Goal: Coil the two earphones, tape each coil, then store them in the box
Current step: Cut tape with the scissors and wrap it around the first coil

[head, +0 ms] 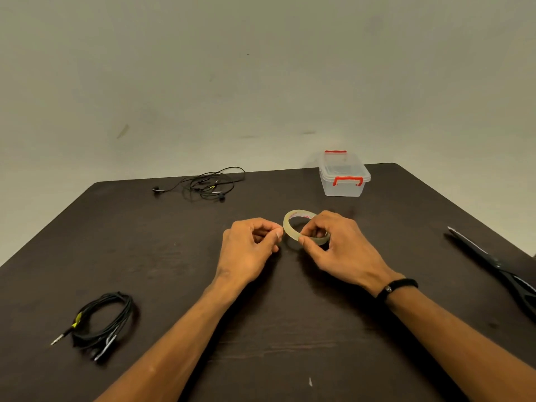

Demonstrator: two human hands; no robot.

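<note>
Writing on the tape roll [293, 224]: faint red print on the inner core, too blurred to read. No other labels legible. Box [344, 178] is clear plastic with red latches at both ends, lid on, standing at the far right of the dark table [174, 256]; nothing visible inside it through the walls.

Tape roll is a thin, yellowish-clear ring, tilted up off the table at centre. Right hand [339, 245] grips it, thumb and curled fingers pinched on its near-right edge. Left hand [251, 246] sits just beside the roll's left edge, thumb and forefinger pressed together in a narrow pinch; whether a tape end is between them cannot be told.

Coiled earphone [101, 322], black, lies near left on the table in a neat loop, yellow tag on one side, jack plug sticking out to the lower left; no tape on it that can be made out. Loose earphone [206, 185], also black, lies tangled at the far left, well apart from the box, buds splayed out.

Scissors [499, 271], black, lie at the right edge, blades pointing away. Black wristband [397, 287] on the right wrist.
</note>
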